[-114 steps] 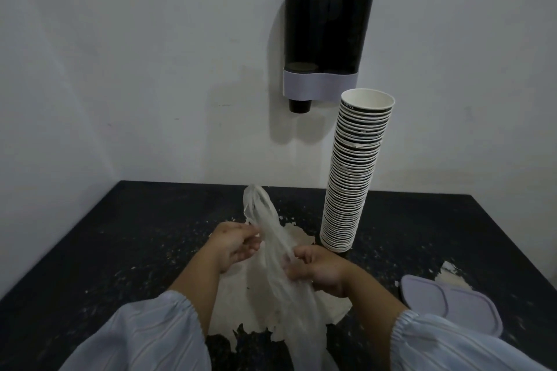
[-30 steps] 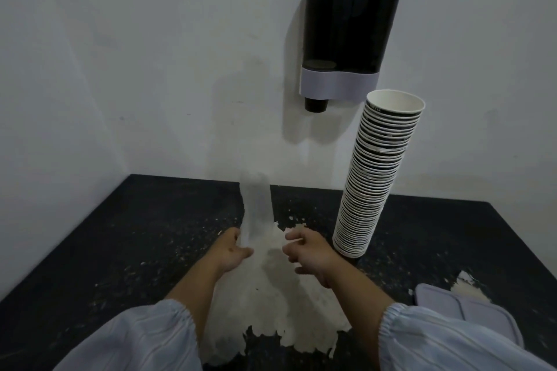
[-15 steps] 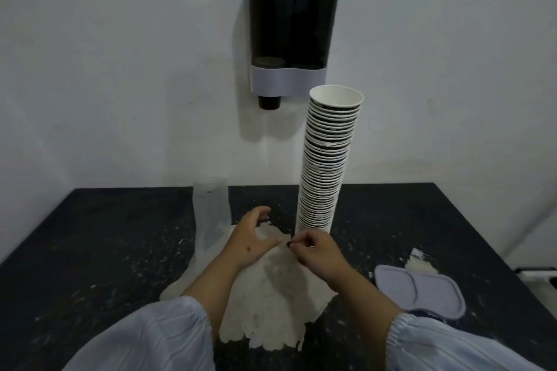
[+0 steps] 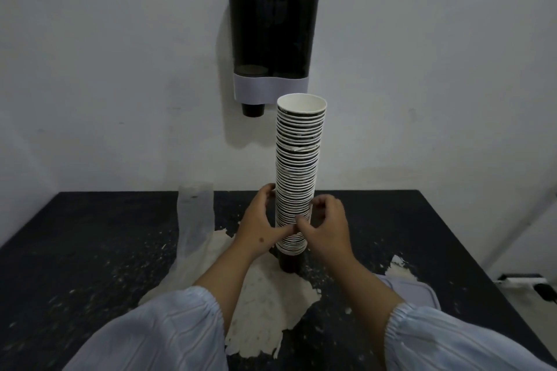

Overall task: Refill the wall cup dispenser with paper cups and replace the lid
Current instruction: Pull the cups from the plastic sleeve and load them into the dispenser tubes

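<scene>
A tall stack of paper cups (image 4: 297, 178) stands upright on the bench (image 4: 90, 235), black outside and white inside, the open mouths up. On the wall above and a little to the left hangs the dispenser (image 4: 271, 42), a dark body with a pale band, open at the top; one dark cup (image 4: 253, 109) sticks out below it. The pale lid (image 4: 422, 289) lies flat on the bench at the right.

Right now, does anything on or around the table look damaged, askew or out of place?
Yes. The black tabletop has a big patch of surface peeled away under the cup stack, with pale flakes scattered around. The empty plastic sleeve lies discarded on the left. The stack stands nearly straight between both hands.
</scene>
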